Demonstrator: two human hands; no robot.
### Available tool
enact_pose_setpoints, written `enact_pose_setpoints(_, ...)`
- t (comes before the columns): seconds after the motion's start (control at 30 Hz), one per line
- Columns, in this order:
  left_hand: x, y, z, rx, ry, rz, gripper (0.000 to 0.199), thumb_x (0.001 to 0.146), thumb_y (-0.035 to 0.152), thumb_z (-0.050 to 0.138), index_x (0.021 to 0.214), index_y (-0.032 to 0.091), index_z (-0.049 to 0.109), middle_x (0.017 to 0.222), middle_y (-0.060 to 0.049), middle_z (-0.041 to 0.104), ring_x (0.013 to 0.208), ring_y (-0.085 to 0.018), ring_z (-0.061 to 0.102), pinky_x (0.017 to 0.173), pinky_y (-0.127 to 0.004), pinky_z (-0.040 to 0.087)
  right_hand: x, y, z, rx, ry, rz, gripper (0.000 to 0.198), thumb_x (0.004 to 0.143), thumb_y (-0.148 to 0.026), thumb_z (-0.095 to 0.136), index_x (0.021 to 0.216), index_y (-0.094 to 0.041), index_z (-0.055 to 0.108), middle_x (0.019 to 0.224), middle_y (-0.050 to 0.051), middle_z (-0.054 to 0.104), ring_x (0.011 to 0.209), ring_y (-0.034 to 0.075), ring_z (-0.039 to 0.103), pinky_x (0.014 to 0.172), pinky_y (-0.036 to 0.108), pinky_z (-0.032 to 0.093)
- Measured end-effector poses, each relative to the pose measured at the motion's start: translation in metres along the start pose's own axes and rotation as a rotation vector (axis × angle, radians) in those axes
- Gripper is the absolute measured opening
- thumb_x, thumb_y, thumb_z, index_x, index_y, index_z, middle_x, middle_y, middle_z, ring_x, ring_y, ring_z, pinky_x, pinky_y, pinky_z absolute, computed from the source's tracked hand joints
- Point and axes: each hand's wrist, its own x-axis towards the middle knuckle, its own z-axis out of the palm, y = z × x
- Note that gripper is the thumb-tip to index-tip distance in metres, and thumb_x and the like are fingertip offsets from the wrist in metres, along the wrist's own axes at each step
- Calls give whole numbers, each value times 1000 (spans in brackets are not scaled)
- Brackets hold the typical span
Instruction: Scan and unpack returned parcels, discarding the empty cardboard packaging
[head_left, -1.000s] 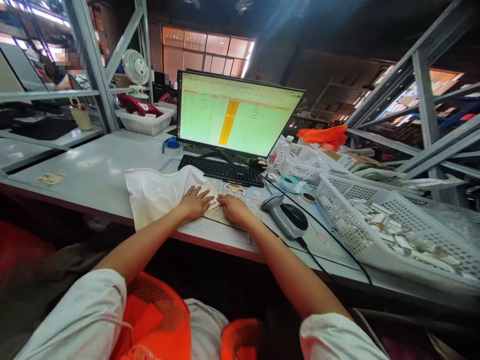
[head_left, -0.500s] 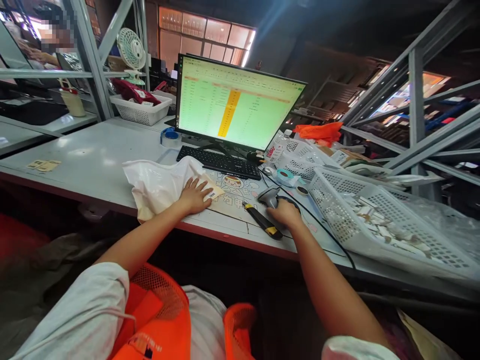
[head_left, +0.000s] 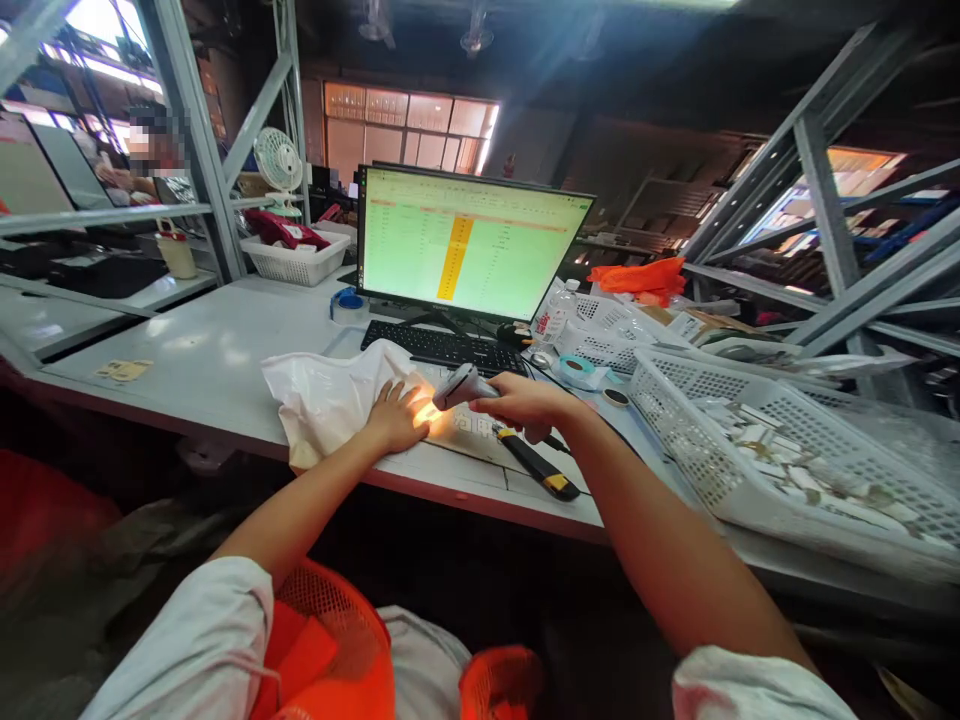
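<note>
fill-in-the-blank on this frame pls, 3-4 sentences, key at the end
1. The right hand holds a grey ____ aimed at the label under the left hand.
2. The left hand presses flat on a white ____ lying on the desk.
3. The monitor stands right behind the black ____.
4. The knife on the desk has a black and ____ handle.

Missing words: scanner; bag; keyboard; yellow

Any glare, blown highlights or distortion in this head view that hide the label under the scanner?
Head view: the scanner throws a bright glow on the bag beside the left hand, washing out the label; windows top left are blown out; shelving bends at the edges.
</note>
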Motion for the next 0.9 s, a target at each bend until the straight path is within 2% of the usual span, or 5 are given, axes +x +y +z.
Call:
enact_pose_setpoints(0.27,2,-2,6,1,37,6,59,98,56,45,149,26,53,161,-6,42,153,-36,28,128,-56,11,9,48,0,-98,187,237,33,96,-47,56,101,-15,62,70,4,64,55,17,62,49,26,47)
enact_pose_setpoints(0.43,2,4,-2,-80,165,34,48,98,46,54,135,18,63,147,-11,57,141,-33,46,126,-54,21,7,109,12,-323,450,522,43,97,-44,54,117,-8,65,118,24,69,111,35,67,85,40,53)
enact_pose_setpoints(0.53,0,1,-22,-170,352,49,35,98,39,55,122,17,68,132,-11,67,126,-28,59,117,-48,36,0,131,23,-338,478,617,48,97,-40,53,127,-4,62,125,28,66,117,39,65,91,45,51)
enact_pose_setpoints(0.77,-33,-103,-65,-40,477,-317,50,97,48,54,129,12,64,133,-18,65,125,-39,58,110,-56,40,18,116,7,-437,783,468,52,103,-37,39,141,-5,54,133,26,62,127,36,58,101,44,46)
enact_pose_setpoints(0.9,-51,-157,-45,-14,195,-498,72,96,58,46,146,6,50,150,-23,50,141,-45,42,117,-60,32,75,93,-2,-367,548,293,47,99,-28,49,144,-18,57,129,16,68,122,29,63,100,35,47)
